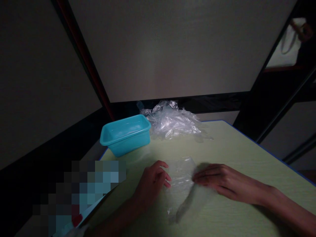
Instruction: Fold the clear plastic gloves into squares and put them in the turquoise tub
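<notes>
A clear plastic bag (pixel 181 174) lies on the light green table between my two hands, its outline faint and its surface creased. My left hand (pixel 154 177) is at the bag's left side, fingers loosely bent with gaps between them and nothing visibly gripped. On the other side, my right hand (pixel 217 179) reaches in with its fingers stretched out side by side. Their tips touch the bag's right edge, and no pinch shows. A dark shadow or fold runs down from those fingertips along the bag's lower right edge.
A turquoise plastic basin (pixel 128 141) stands at the table's back left. Beside it is a heap of crumpled clear plastic bags (pixel 172 120). The table (pixel 237 154) has a blue edge, and a pale panel (pixel 172 52) rises behind it. Pixelation covers an area at lower left.
</notes>
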`<state>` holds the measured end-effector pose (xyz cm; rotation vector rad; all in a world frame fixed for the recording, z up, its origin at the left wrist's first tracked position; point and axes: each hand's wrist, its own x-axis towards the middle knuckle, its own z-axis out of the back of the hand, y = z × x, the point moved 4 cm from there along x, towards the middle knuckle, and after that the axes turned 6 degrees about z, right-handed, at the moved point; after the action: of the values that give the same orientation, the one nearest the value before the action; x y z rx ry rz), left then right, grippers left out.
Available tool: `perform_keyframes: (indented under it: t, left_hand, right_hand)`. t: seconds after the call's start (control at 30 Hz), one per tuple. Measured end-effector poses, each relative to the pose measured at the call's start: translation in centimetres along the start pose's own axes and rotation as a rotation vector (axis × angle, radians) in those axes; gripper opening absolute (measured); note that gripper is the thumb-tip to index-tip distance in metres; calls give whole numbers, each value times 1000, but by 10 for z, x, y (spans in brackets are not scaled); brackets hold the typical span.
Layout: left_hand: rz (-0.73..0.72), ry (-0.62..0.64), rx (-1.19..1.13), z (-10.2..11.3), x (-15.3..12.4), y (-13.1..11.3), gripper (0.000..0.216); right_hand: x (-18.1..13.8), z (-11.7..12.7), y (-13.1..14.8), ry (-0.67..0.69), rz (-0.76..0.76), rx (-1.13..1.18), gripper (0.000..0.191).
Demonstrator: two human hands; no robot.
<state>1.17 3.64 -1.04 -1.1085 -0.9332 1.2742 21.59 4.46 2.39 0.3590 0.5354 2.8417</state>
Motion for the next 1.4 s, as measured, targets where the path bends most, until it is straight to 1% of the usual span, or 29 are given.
perform_keyframes:
  t: [0.1, 0.2, 0.27, 0.4, 0.5, 0.63, 0.73, 0.8, 0.87, 0.9, 1.03, 1.17, 1.3, 1.4]
  left_hand:
    - [19, -10, 0, -1, 1, 0, 13]
    - [33, -17, -10, 0, 2, 1, 14]
    - [33, -20, -11, 0, 3, 2, 16]
    - [48, -47, -17, 3, 5, 4, 20]
    - [102, -80, -84, 5, 6, 7, 22]
    - [143, -129, -126, 6, 5, 7, 23]
    - [161, -145, -111, 7, 4, 5, 23]
    - [152, -144, -101, 7, 5, 5, 24]
    - [133, -146, -112, 7, 5, 6, 28]
    - [121, -147, -123, 7, 6, 7, 30]
    - [90, -166, -146, 10, 7, 10, 32]
    - [68, -186, -143, 14, 8, 11, 34]
    - [62, -225, -110, 16, 10, 12, 37]
    - [69, -248, -59, 15, 10, 10, 44]
  right_hand:
    - [3, 2, -4, -27, -47, 59, 32]
    - [11, 6, -8, -55, -102, 137, 38]
    - [18, 8, -14, -64, -166, 221, 42]
    - [28, 6, -30, -109, -322, 470, 47]
    - [32, 2, -41, -154, -391, 537, 49]
    - [33, -3, -51, -218, -466, 549, 49]
    - [31, -7, -56, -263, -527, 557, 47]
    - [29, -10, -57, -306, -573, 548, 39]
    - [26, -12, -56, -369, -623, 527, 29]
    - [25, -13, -55, -405, -647, 513, 27]
    - [20, -14, -50, -533, -705, 454, 33]
    - [17, -13, -45, -628, -714, 369, 37]
    - [18, -14, -41, -666, -718, 305, 39]
    - [17, -16, -40, -680, -709, 277, 39]
